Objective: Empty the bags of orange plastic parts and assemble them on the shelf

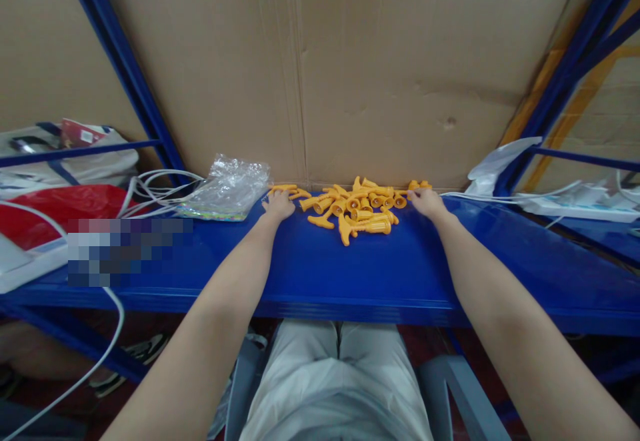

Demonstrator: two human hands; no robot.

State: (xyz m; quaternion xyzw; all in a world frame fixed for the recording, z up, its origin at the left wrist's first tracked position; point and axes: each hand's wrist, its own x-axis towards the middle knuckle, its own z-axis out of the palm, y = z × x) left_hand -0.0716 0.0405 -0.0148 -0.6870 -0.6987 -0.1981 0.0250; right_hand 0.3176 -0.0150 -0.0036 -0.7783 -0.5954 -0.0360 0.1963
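Left fingers slightly parted, tips among orange pieces at the pile's left end; left hand (pixel 281 206) palm down, can't tell if anything is gripped. Right fingers bent, tips at small orange bits by the pile's right end – too small to say whether they pinch one. Right hand (pixel 427 202) low, just right of centre.

Between the hands, mid-frame: heap of orange plastic pieces (pixel 367 204), some T-shaped, some with round open cup ends, on a blue tabletop (pixel 360 274). Cardboard sheet (pixel 380 74) stands behind, filling upper centre.

Left of the left hand: clear plastic bag (pixel 233 184), then white cables (pixel 153 191), red bag (pixel 70 201) at far left. Right side: crumpled white plastic (pixel 500 164) – power strip (pixel 583 211) near the right edge. Bottom centre: pale trousers (pixel 340 374), grey chair (pixel 463 387).
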